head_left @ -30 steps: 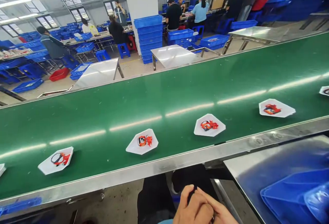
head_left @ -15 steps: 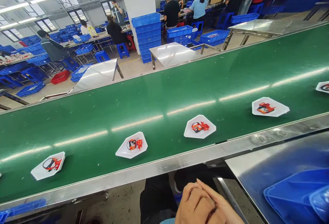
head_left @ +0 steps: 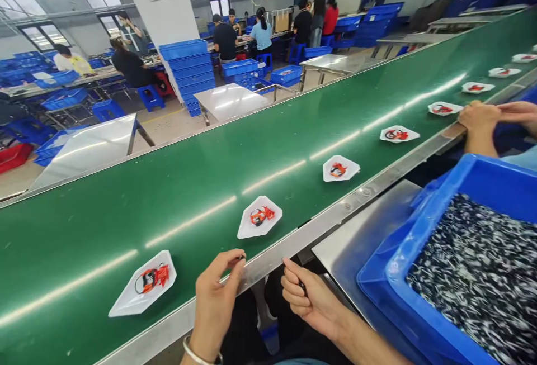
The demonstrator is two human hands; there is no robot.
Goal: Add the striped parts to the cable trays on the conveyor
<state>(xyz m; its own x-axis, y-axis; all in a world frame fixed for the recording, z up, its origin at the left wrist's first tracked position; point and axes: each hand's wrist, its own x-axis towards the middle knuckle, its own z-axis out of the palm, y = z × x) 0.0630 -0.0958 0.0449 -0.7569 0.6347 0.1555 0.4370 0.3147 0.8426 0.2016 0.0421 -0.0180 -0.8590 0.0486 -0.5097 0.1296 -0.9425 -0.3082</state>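
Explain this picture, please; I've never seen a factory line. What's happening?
This view comes from a camera worn on someone's head, looking down at their hands. The long green strip is a conveyor belt, carrying white trays of orange and black parts. The left hand and right hand rest near its edge, each pinching something too small to make out. To the right, a blue crate full of blurred black-and-white pieces sits on a steel table. Farther along, another person's hand reaches the belt's edge.

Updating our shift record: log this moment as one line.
left hand: pinching small dark item | right hand: pinching small dark item | beside green conveyor belt
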